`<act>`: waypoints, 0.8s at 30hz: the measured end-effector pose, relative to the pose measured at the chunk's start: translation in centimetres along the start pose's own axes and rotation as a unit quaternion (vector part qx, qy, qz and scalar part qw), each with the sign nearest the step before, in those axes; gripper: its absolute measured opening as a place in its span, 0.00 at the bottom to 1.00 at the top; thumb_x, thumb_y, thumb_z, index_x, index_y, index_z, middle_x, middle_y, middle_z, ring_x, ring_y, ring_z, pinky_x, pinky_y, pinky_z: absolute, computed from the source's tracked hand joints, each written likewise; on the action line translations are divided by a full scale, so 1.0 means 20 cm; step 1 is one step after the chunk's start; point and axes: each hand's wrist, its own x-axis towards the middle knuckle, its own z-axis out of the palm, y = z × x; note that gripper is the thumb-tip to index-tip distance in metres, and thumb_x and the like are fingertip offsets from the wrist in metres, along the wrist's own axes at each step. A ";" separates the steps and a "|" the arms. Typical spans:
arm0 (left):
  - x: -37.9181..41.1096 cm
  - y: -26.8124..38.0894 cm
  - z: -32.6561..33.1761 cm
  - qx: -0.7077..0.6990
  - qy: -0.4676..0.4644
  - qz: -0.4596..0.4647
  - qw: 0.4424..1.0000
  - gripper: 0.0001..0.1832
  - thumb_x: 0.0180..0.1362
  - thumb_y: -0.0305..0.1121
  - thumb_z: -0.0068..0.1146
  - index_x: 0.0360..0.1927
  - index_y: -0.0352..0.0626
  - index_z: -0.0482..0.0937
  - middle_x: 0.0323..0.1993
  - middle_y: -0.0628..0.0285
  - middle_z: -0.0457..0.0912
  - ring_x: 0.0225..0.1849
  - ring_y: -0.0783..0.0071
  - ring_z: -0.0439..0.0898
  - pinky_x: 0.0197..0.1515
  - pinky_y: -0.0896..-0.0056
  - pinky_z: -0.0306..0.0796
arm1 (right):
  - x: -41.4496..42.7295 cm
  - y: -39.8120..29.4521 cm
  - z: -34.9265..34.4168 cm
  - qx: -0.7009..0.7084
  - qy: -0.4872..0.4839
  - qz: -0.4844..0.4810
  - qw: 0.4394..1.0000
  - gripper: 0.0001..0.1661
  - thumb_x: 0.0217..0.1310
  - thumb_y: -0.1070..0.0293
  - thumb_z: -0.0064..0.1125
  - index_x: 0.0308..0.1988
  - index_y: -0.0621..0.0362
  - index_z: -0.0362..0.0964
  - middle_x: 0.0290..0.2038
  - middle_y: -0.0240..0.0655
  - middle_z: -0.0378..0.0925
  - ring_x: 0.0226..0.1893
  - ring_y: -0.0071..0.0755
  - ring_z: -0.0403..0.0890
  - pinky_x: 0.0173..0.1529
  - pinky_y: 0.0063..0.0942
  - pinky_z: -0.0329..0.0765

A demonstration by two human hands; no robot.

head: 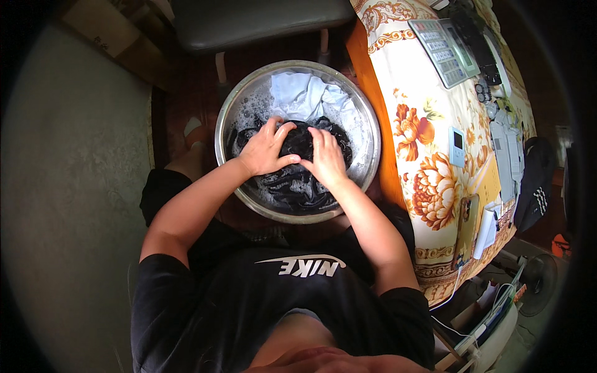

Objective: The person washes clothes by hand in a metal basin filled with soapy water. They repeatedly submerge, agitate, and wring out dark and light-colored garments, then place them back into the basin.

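A round metal basin stands before me, holding soapy water with foam. Wet black cloth fills its middle and near side. My left hand grips this cloth from the left, fingers spread and bent over it. From the right, my right hand holds the same bunch, its fingers close together. The two thumbs nearly meet on the near side of the bunch. Pale bluish-white cloth lies crumpled at the basin's far side, apart from both hands. Cloth under my palms is hidden.
Close on the right is a table with a floral tablecloth, bearing a calculator, a small light-blue device and a phone. A dark padded seat stands beyond the basin. A grey wall rises on the left.
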 end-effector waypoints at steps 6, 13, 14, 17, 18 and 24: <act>0.10 0.03 0.08 0.042 -0.112 -0.079 0.990 0.44 0.47 0.62 0.58 0.60 0.44 0.60 0.51 0.45 0.65 0.50 0.45 0.72 0.50 0.52 0.70 | 0.05 0.06 0.16 0.007 -0.041 0.066 0.997 0.43 0.42 0.69 0.67 0.59 0.60 0.55 0.52 0.45 0.65 0.53 0.50 0.69 0.55 0.39 0.71; 0.24 0.05 0.06 0.049 -0.183 -0.174 0.966 0.33 0.57 0.63 0.45 0.52 0.44 0.72 0.42 0.43 0.76 0.44 0.46 0.78 0.46 0.52 0.72 | 0.18 0.11 0.23 -0.013 -0.109 0.202 0.973 0.23 0.45 0.70 0.59 0.46 0.64 0.71 0.37 0.48 0.78 0.40 0.54 0.79 0.47 0.41 0.76; 0.26 0.05 0.05 0.028 -0.188 -0.180 0.965 0.33 0.58 0.63 0.44 0.50 0.43 0.74 0.41 0.43 0.77 0.43 0.46 0.78 0.46 0.52 0.72 | 0.18 0.12 0.23 -0.036 -0.070 0.181 0.980 0.18 0.46 0.68 0.58 0.39 0.63 0.75 0.32 0.47 0.80 0.36 0.55 0.81 0.45 0.42 0.78; 0.29 0.03 0.04 -0.010 -0.183 -0.234 0.955 0.33 0.61 0.59 0.42 0.38 0.33 0.78 0.36 0.38 0.79 0.43 0.43 0.77 0.46 0.51 0.71 | 0.27 0.06 0.09 -0.007 -0.170 0.153 0.974 0.15 0.46 0.68 0.58 0.37 0.63 0.75 0.35 0.48 0.79 0.38 0.53 0.81 0.46 0.41 0.77; 0.29 0.00 0.06 -0.027 -0.160 -0.224 0.961 0.32 0.61 0.58 0.43 0.39 0.33 0.78 0.35 0.38 0.79 0.42 0.43 0.77 0.47 0.51 0.70 | 0.28 0.06 0.06 -0.003 -0.171 0.142 0.975 0.16 0.46 0.66 0.59 0.37 0.63 0.75 0.37 0.49 0.79 0.40 0.51 0.80 0.46 0.41 0.77; 0.28 0.01 -0.01 -0.119 -0.105 -0.116 0.980 0.23 0.64 0.47 0.47 0.48 0.35 0.74 0.43 0.42 0.76 0.47 0.43 0.74 0.51 0.55 0.68 | 0.28 0.12 -0.27 0.045 -0.202 0.075 0.976 0.25 0.46 0.63 0.61 0.47 0.56 0.70 0.46 0.47 0.76 0.48 0.49 0.76 0.51 0.40 0.73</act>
